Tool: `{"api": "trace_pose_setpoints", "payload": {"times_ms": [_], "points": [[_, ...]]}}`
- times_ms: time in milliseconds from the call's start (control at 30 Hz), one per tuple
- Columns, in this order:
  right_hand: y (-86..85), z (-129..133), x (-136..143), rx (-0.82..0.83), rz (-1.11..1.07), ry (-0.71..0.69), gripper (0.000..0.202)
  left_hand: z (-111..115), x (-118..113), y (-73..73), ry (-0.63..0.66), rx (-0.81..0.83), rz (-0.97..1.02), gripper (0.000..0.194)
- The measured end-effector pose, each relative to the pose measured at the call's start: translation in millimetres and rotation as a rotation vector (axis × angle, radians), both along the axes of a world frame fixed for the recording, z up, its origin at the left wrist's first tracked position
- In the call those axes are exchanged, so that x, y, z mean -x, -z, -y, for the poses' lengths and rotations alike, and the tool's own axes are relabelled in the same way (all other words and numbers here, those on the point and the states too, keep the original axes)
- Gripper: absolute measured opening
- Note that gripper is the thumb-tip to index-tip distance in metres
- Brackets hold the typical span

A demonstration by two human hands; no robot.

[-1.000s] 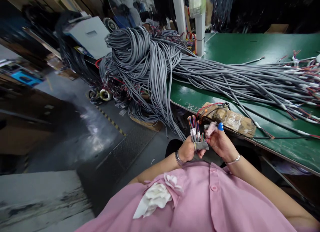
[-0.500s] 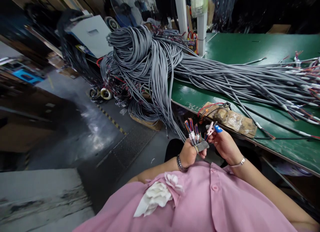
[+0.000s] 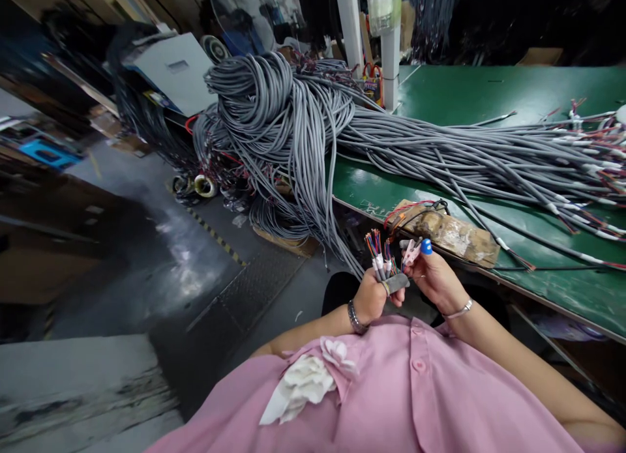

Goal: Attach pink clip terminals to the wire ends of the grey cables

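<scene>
My left hand is closed around a bunch of grey cable ends. White wrapped bands and fanned-out coloured wires stick up above its fingers. A grey covering sits on the thumb of this hand. Close beside it on the right, my right hand pinches a small pale-pink clip-like tool near the wires. Its thumb wears a blue finger cover. Whether the tool touches a wire is too small to tell.
Many grey cables lie along the green table, with a coiled heap at its left end. A taped wooden block with red and black leads rests on the near edge. A white post rises behind.
My right hand has shifted slightly, and the pink tool now leans at a different angle. My left hand keeps its hold on the cable ends. The whole view has moved a little.
</scene>
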State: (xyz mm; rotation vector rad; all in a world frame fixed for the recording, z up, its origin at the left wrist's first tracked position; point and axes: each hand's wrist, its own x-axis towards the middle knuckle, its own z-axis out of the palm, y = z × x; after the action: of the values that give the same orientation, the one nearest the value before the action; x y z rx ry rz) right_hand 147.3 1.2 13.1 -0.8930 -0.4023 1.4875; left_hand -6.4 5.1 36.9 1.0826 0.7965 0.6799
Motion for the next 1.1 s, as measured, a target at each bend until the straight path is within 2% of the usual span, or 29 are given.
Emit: {"api": "trace_pose_setpoints", "payload": {"times_ms": [167, 433, 533, 633, 833, 1100], "points": [[2.6, 0, 2, -0.022, -0.012, 0.04, 0.038, 1, 0, 1.4, 0.0, 0.024, -0.021, 0.038], [-3.0, 5, -1, 0.022, -0.094, -0.069, 0.051, 6, 10, -0.9, -0.018, 0.023, -0.008, 0.033], [-6.9, 7, -1, 0.007, -0.081, -0.082, 0.041, 8, 12, 0.2, -0.058, 0.014, 0.013, 0.032], [-9.3, 8, 0, -0.025, -0.03, -0.029, 0.03, 9, 10, 0.6, -0.117, 0.014, 0.015, 0.031], [-12.9, 11, 2, -0.052, 0.079, -0.009, 0.032, 6, 2, -1.3, -0.138, 0.028, -0.005, 0.035], [-17.1, 13, 4, -0.067, 0.061, 0.015, 0.03, 5, -1, 0.4, -0.127, 0.068, -0.006, 0.037]]}}
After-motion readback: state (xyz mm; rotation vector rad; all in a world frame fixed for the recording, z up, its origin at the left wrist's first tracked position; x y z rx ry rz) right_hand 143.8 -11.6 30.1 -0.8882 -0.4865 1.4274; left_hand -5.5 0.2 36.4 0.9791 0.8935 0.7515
